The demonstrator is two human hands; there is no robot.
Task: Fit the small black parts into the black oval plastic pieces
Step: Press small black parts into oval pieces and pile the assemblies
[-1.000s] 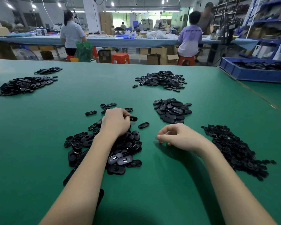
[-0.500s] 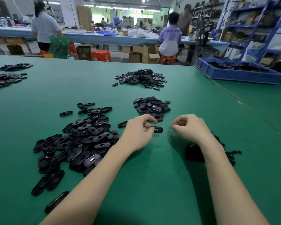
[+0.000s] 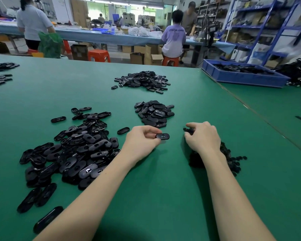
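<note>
Tabletop (image 3: pixel 163 197): green, filling the lower frame; carried all stock listed below.

Loose pile of oval pieces (image 3: pixel 73 153), left of centre: the largest heap, and your left hand had left it within the past second, so one blank was already drawn.

Finished-looking stack (image 3: pixel 155 113), centre, just above your hands: compact, unchanged.

Small black parts (image 3: pixel 229 159), right of centre: partly hidden under your right forearm.

Left hand (image 3: pixel 141 143): had travelled from the loose pile to frame centre; grip clamped on one oval piece (image 3: pixel 162 136), pinched at its left end, opening upward.

Right hand (image 3: pixel 202 136): had shifted onto the upper edge of the small parts; fingers curled around several of them, seemingly pinching one (image 3: pixel 188 130).

Judgement: both components were in hand but apart; you stood at the fitting step.
</note>
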